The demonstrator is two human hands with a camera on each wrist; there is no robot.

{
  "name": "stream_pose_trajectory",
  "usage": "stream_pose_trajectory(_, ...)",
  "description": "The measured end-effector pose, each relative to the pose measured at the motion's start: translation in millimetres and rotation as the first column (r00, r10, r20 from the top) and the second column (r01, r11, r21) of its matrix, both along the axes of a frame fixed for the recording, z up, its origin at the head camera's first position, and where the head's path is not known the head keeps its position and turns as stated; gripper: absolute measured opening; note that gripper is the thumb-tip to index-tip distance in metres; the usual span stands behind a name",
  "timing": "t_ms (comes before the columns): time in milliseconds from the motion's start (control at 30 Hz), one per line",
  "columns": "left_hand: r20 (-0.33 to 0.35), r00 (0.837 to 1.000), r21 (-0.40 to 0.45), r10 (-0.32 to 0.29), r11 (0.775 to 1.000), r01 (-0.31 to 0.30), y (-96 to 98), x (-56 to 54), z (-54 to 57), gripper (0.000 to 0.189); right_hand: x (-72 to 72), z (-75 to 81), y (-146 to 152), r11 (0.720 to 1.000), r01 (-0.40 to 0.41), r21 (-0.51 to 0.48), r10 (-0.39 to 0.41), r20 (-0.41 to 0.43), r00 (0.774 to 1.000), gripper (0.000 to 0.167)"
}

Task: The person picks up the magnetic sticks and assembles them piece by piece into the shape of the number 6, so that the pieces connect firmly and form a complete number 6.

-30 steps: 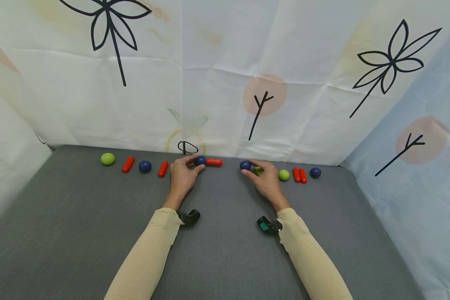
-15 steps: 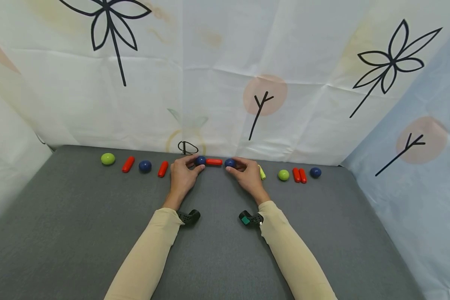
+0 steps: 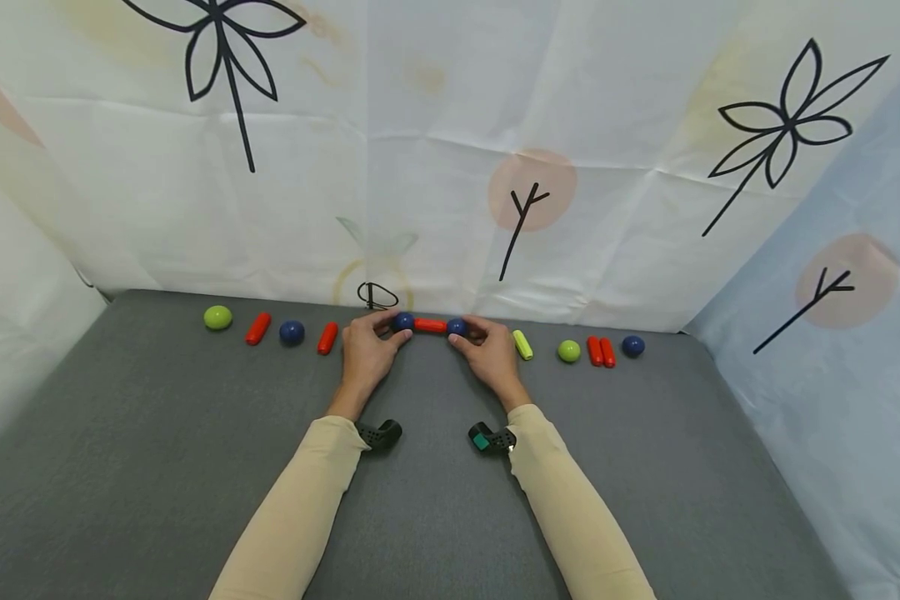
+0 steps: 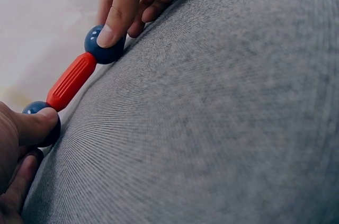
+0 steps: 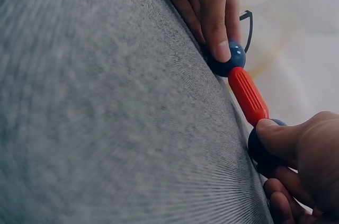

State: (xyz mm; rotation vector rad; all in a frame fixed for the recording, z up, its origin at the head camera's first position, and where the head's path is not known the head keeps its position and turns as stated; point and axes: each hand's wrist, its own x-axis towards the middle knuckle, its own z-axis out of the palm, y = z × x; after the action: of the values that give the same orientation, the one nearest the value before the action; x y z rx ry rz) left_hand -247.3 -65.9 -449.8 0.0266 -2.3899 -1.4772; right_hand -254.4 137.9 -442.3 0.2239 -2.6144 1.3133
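Observation:
Between my two hands a red ribbed rod (image 3: 430,326) lies lengthwise, with a dark blue ball touching each end. My left hand (image 3: 365,354) pinches the left blue ball (image 3: 403,322) between thumb and fingers. The right blue ball (image 3: 457,327) is pinched by my right hand (image 3: 493,357). Up close in the left wrist view, the red rod (image 4: 71,81) meets the right-hand ball (image 4: 108,49), under the right thumb. The right wrist view shows the same rod (image 5: 248,96) against the left-hand ball (image 5: 233,60). The pieces are at the grey surface's back edge.
Left of my hands lie a green ball (image 3: 217,317), a red rod (image 3: 258,328), a blue ball (image 3: 292,333) and another red rod (image 3: 327,338). Rightward are a yellow-green rod (image 3: 522,345), a green ball (image 3: 568,351), paired red rods (image 3: 601,352) and a blue ball (image 3: 633,347). A patterned cloth (image 3: 435,208) hangs behind.
My right hand has moved left with its blue ball, bringing it against the red rod's right end. The yellow-green rod is uncovered. My left hand has stayed on its ball.

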Motion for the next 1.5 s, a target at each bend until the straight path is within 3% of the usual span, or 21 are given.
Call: stream_pose_trajectory(1500, 0.007, 1.0, -0.01, -0.006, 1.0, 0.006, -0.4, 2.9, 2.7, 0.043, 0.5, -8.0, 0.8, 0.999, 0.035, 0.009, -0.035, -0.049, 0.998, 0.042)
